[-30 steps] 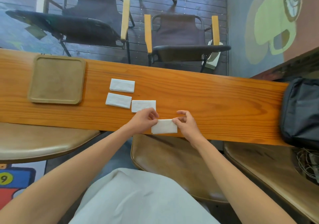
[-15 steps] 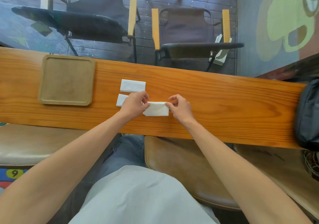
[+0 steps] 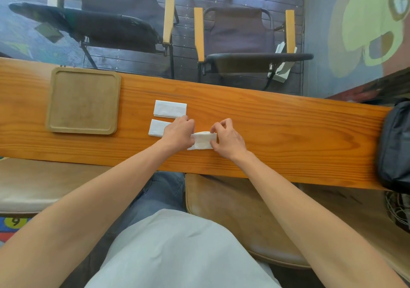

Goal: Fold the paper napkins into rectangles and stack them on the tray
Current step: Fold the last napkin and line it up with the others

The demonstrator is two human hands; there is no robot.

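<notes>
Long orange wooden counter [image 3: 277, 132]: left hand [image 3: 178, 133] and right hand [image 3: 229, 140] pinch the ends of one white folded paper napkin [image 3: 203, 140]; square tan tray [image 3: 83, 100] bare, far left.

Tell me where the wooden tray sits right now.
In the head view the wooden tray sits bare on the left of the long table, left of the two folded napkins and both hands.

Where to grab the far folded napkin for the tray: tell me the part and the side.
Pinch the far folded napkin by its short right end, coming from the right: it lies flat on the table, that end is clear, and the tray sits to its left, so it carries straight across.
</notes>
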